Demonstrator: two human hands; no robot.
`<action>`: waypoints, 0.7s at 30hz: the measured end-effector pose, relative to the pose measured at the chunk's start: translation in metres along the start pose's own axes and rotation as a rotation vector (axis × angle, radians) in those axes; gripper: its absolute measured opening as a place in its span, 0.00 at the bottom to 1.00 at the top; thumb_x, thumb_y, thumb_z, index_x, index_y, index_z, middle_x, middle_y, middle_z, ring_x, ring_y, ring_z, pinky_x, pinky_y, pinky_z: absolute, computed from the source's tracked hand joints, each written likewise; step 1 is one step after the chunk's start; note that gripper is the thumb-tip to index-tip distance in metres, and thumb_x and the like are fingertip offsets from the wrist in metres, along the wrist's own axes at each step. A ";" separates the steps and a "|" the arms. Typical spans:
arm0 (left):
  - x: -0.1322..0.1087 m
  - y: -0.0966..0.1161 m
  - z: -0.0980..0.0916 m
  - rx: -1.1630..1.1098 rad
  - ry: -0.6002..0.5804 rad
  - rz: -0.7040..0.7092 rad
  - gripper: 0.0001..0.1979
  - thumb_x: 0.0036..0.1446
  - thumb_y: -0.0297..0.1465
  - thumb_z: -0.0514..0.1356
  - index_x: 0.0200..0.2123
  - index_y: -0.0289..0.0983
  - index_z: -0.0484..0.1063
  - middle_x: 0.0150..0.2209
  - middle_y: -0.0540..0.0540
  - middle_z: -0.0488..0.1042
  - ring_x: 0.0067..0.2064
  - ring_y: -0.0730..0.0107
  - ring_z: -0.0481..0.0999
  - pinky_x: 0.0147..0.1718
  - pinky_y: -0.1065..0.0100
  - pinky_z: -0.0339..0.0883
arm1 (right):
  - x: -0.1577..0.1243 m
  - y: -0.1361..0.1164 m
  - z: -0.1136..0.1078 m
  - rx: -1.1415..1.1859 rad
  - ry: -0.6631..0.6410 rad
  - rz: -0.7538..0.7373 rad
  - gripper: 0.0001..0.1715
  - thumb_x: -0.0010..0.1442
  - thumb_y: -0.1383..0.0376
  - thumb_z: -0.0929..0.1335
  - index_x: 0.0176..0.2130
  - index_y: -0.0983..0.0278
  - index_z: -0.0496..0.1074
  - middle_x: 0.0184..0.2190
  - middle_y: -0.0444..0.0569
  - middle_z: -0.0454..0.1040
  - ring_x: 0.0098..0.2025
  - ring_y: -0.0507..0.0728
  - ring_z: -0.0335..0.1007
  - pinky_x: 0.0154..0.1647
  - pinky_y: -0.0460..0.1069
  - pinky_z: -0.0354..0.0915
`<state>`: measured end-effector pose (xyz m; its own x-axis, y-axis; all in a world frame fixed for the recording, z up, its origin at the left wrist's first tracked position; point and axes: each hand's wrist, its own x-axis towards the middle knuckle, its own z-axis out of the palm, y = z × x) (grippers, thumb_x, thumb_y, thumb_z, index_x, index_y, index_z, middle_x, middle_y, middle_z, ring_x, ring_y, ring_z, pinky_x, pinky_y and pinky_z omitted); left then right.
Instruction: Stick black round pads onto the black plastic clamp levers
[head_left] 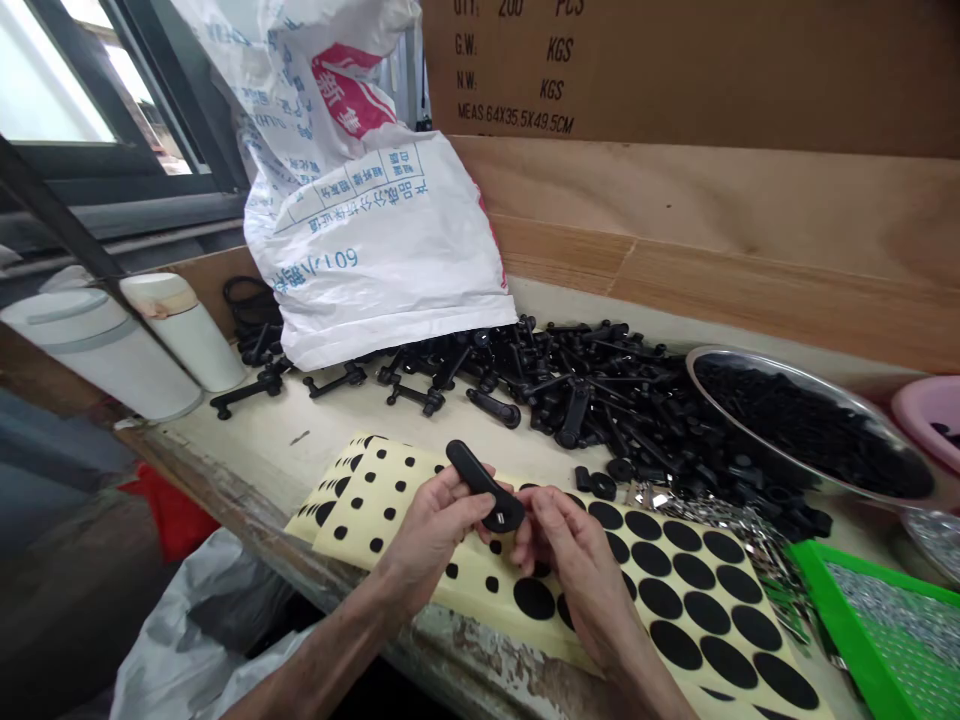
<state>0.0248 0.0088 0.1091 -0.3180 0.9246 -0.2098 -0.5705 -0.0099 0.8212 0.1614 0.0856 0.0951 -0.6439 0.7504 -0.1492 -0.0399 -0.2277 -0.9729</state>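
- Lower centre of the frame: the left hand clasps a black plastic clamping lever, and the right hand pinches the lever's rounded end between its fingertips.
- Beneath the hands: yellow backing sheets still carry many large black adhesive discs at lower right and smaller black dots at lower left (whether any have been peeled off, I can't tell from here).
- Mid-frame, on the bench: a heap of black levers remains, with a loose lever off to the left.
- Right edge: a steel bowl is heaped with small black parts, and a green tray sits at lower right.
- Top of the frame: a white woven sack slumps against a cardboard carton.
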 end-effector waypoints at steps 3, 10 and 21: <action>-0.002 0.000 -0.003 0.024 0.025 0.012 0.16 0.54 0.27 0.63 0.46 0.31 0.68 0.40 0.41 0.77 0.34 0.73 0.71 0.31 0.71 0.62 | -0.002 -0.002 0.004 0.015 -0.019 0.003 0.20 0.62 0.50 0.65 0.37 0.65 0.71 0.21 0.43 0.70 0.23 0.50 0.66 0.24 0.44 0.62; -0.006 -0.001 -0.003 0.093 0.015 0.060 0.14 0.55 0.28 0.63 0.46 0.34 0.69 0.44 0.40 0.77 0.39 0.68 0.73 0.35 0.69 0.64 | -0.002 0.002 0.005 -0.101 0.101 -0.096 0.17 0.60 0.52 0.67 0.37 0.64 0.71 0.21 0.43 0.72 0.22 0.51 0.66 0.25 0.45 0.64; -0.003 -0.012 0.008 0.115 0.126 0.140 0.12 0.52 0.26 0.66 0.41 0.36 0.74 0.44 0.45 0.78 0.47 0.64 0.74 0.47 0.65 0.67 | -0.007 0.011 0.001 -0.813 0.424 -0.789 0.04 0.59 0.71 0.67 0.34 0.63 0.72 0.26 0.43 0.72 0.24 0.49 0.66 0.26 0.44 0.65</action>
<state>0.0387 0.0093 0.1041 -0.4838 0.8625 -0.1481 -0.4263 -0.0845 0.9006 0.1650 0.0773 0.0851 -0.3513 0.6855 0.6377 0.2816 0.7270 -0.6262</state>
